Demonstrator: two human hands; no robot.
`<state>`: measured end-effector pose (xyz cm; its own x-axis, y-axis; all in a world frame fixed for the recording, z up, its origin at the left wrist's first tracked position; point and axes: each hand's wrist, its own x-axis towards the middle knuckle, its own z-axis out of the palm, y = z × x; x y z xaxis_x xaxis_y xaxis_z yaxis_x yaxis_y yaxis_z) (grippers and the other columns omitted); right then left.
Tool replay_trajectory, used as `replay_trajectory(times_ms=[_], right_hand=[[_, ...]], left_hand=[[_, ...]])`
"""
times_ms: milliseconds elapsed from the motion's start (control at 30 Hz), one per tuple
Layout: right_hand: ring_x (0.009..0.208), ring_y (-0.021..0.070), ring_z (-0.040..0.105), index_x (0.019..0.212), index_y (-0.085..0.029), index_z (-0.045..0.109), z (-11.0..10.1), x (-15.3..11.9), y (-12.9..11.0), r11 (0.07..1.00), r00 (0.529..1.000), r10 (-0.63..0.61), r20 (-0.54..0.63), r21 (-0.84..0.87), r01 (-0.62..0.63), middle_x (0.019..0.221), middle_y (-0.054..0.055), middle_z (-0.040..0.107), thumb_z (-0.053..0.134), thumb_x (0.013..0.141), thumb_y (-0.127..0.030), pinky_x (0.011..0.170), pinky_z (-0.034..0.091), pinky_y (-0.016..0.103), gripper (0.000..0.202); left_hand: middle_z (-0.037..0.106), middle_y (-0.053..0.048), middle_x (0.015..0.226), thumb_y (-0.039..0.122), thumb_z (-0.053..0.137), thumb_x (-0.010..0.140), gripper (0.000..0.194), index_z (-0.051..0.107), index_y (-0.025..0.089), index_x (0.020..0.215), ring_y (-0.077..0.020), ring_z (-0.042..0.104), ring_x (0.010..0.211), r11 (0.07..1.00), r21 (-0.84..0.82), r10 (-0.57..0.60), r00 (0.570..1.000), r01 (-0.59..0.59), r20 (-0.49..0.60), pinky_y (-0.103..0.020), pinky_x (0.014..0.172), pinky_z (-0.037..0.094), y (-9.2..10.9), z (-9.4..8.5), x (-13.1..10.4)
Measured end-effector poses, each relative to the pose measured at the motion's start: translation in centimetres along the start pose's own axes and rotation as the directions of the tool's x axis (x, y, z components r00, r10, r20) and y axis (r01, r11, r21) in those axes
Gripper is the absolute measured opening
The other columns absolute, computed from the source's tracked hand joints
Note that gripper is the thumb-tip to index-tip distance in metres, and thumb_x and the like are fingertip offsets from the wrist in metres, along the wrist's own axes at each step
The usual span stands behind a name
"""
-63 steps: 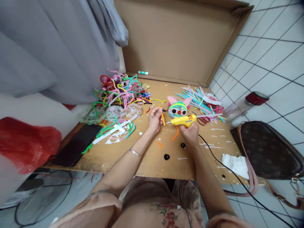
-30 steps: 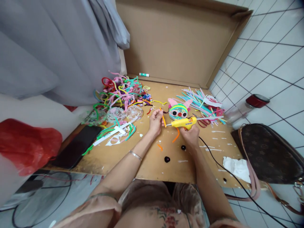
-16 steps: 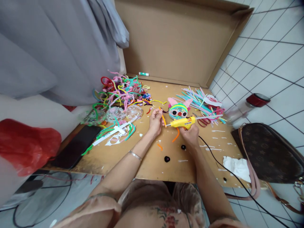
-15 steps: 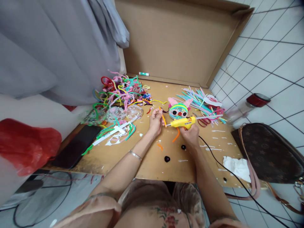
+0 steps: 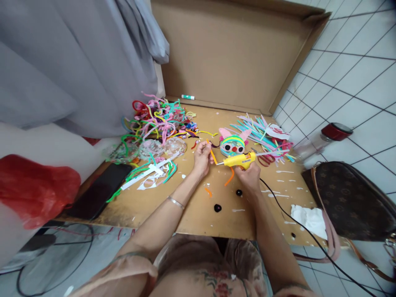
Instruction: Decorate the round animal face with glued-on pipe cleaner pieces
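While the left hand pinches an orange strip between thumb and fingers, the right hand is clamped on the grip of a yellow glue gun.

Strip: long axis slanting from far left to near right; lower end at the nozzle, touching or just apart, cannot tell. Left hand the nearer; nozzle comes to it from the right.

Gun: crosswise, stick out of its rear, black cord running off right.

Toy: pink-eared, just beyond the gun, ahead and right of the left fingers.

Offcut: orange, on the table, under the gun; smaller scrap nearer the person.

Beads: black, one beside the right wrist, one nearer the edge.

Scissors: right of the toy, partly hidden.

Stems: loose bundle, far right.

Tangle: many-coloured, far left.

Phone: left end.

Bag: right end.
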<state>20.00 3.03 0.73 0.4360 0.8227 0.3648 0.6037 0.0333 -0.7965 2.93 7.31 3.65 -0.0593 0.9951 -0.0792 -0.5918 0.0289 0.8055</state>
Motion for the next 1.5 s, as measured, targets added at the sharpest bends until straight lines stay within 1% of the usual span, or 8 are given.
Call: replay_trajectory(times_ms=[233, 467, 633, 800, 1000, 1200, 1333, 1500], right_hand=[[0.063, 0.0216, 0.061, 0.069, -0.022, 0.053, 0.0, 0.3, 0.3, 1.0, 1.0, 0.024, -0.018, -0.002, -0.024, 0.065, 0.002, 0.061, 0.065, 0.058, -0.035, 0.065, 0.051, 0.038, 0.021], [0.06, 0.0192, 0.057, 0.069, -0.022, 0.053, 0.1, 0.2, 0.4, 1.0, 1.0, -0.006, -0.008, -0.007, 0.006, 0.064, 0.001, 0.061, 0.069, 0.057, -0.037, 0.06, 0.049, 0.034, 0.025], [0.059, 0.019, 0.056, 0.066, -0.023, 0.051, 0.0, 0.2, 0.4, 0.998, 1.0, -0.022, 0.016, -0.057, 0.023, 0.061, 0.001, 0.059, 0.068, 0.058, -0.037, 0.06, 0.048, 0.034, 0.024], [0.058, 0.0178, 0.053, 0.065, -0.024, 0.049, 0.0, 0.3, 0.7, 0.997, 0.999, -0.038, -0.019, -0.065, 0.037, 0.059, -0.001, 0.056, 0.067, 0.057, -0.038, 0.059, 0.047, 0.033, 0.024], [0.061, 0.0204, 0.056, 0.067, -0.023, 0.048, -0.4, 0.3, 0.0, 0.995, 0.998, 0.042, 0.047, -0.094, -0.037, 0.063, 0.002, 0.058, 0.068, 0.057, -0.037, 0.061, 0.048, 0.035, 0.025], [0.062, 0.0219, 0.058, 0.068, -0.023, 0.05, -0.7, 0.2, -0.7, 0.996, 0.997, 0.047, 0.059, -0.083, -0.042, 0.065, 0.004, 0.061, 0.066, 0.058, -0.038, 0.064, 0.05, 0.038, 0.025], [0.063, 0.0216, 0.06, 0.067, -0.023, 0.051, -0.6, 0.3, -0.3, 0.996, 0.999, 0.031, 0.038, -0.079, -0.027, 0.065, 0.003, 0.062, 0.065, 0.059, -0.035, 0.064, 0.05, 0.036, 0.021], [0.059, 0.0187, 0.056, 0.067, -0.023, 0.051, -0.3, 0.3, 0.5, 0.998, 1.0, -0.002, 0.015, -0.056, 0.003, 0.061, 0.0, 0.059, 0.066, 0.058, -0.037, 0.059, 0.048, 0.033, 0.022]], left_hand=[[0.046, 0.012, 0.055, 0.039, 0.076, 0.077, 0.034, 0.048, 0.021, 0.083, -0.0027, 0.04, 0.033, 1.0, 0.014, 0.014, 1.0, -0.014, 0.02, -0.016, 0.032, 0.026, -0.1, 0.0, 0.0], [0.045, 0.012, 0.054, 0.04, 0.077, 0.077, 0.034, 0.05, 0.02, 0.084, -0.0029, 0.039, 0.033, 0.999, 0.031, 0.026, 0.999, -0.026, 0.022, -0.017, 0.032, 0.026, -0.3, 0.1, -0.1], [0.045, 0.012, 0.053, 0.041, 0.076, 0.078, 0.033, 0.05, 0.02, 0.084, -0.0032, 0.039, 0.033, 0.999, 0.029, 0.026, 0.999, -0.027, 0.036, -0.017, 0.032, 0.026, -0.4, 0.0, 0.0], [0.047, 0.012, 0.054, 0.042, 0.077, 0.076, 0.036, 0.051, 0.02, 0.085, -0.003, 0.04, 0.033, 0.999, 0.02, 0.033, 0.999, -0.034, 0.036, -0.016, 0.032, 0.026, -0.3, 0.0, -0.1], [0.047, 0.012, 0.055, 0.042, 0.078, 0.076, 0.036, 0.05, 0.021, 0.084, -0.0022, 0.04, 0.034, 0.999, 0.025, 0.021, 0.999, -0.022, 0.038, -0.015, 0.033, 0.027, -0.1, 0.0, -0.2], [0.047, 0.012, 0.054, 0.043, 0.078, 0.075, 0.036, 0.051, 0.021, 0.084, -0.0023, 0.039, 0.033, 0.999, 0.033, 0.034, 0.999, -0.035, 0.036, -0.015, 0.032, 0.027, -0.3, 0.0, 0.0], [0.045, 0.012, 0.049, 0.046, 0.078, 0.075, 0.038, 0.051, 0.021, 0.084, -0.0037, 0.039, 0.032, 0.998, 0.046, 0.047, 0.998, -0.049, 0.053, -0.016, 0.032, 0.026, -0.5, -0.1, 0.0], [0.045, 0.013, 0.049, 0.046, 0.078, 0.074, 0.039, 0.05, 0.021, 0.083, -0.0036, 0.039, 0.032, 0.997, 0.049, 0.048, 0.997, -0.051, 0.065, -0.016, 0.032, 0.028, -0.5, -0.1, -0.1]])
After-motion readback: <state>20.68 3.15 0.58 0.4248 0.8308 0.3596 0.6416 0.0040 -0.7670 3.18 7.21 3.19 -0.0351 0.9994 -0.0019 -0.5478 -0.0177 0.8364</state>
